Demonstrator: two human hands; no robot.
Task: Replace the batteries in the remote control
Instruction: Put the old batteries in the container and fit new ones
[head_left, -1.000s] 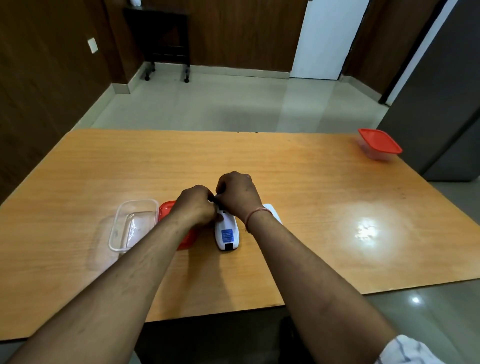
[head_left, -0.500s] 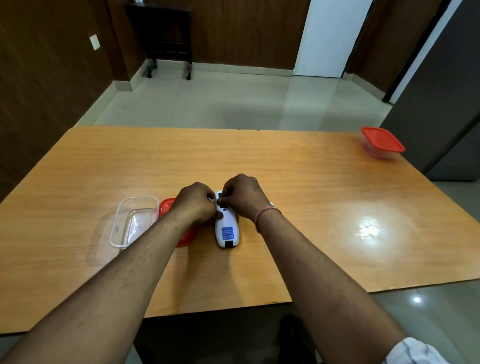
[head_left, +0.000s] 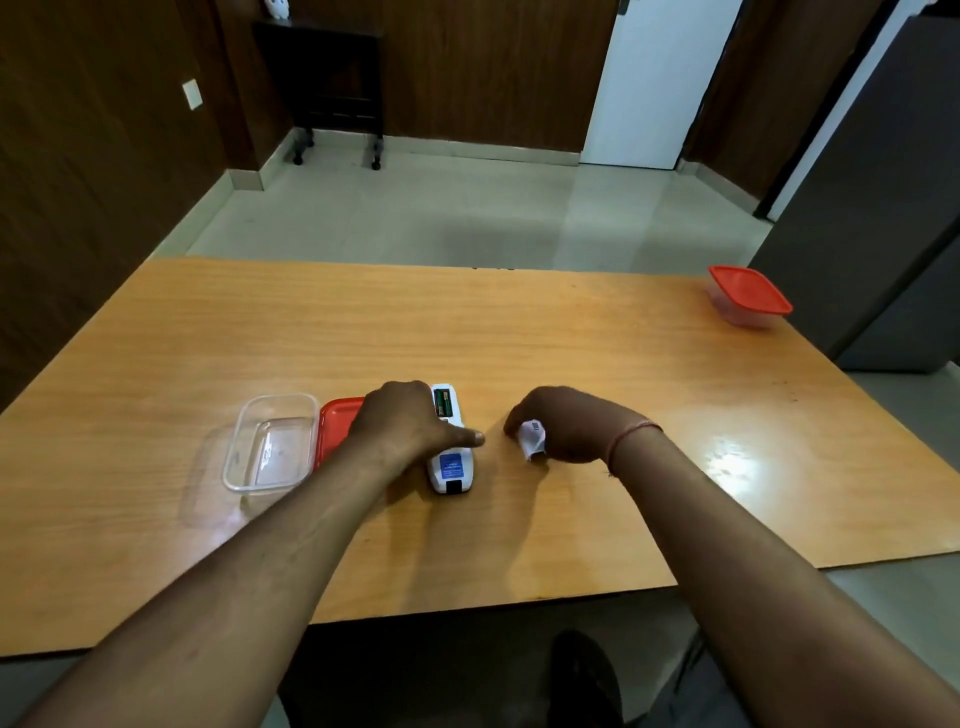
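Note:
A white remote control (head_left: 451, 462) lies face down on the wooden table (head_left: 519, 332), its blue label toward me. Its battery bay (head_left: 442, 402) at the far end is uncovered and a dark battery shows inside. My left hand (head_left: 410, 423) rests across the remote's middle and presses it down, with the thumb reaching over its right edge. To the right, my right hand (head_left: 566, 423) grips the white battery cover (head_left: 533, 440) just above the tabletop, apart from the remote.
A clear plastic tub (head_left: 270, 441) stands left of the remote, with its red lid (head_left: 335, 423) between them, partly under my left hand. A second tub with a red lid (head_left: 748, 296) sits at the table's far right corner.
Both hands were together at the remote's far end. Now my right hand has moved right and holds the battery cover, and the battery bay is exposed. My left hand stays on the remote.

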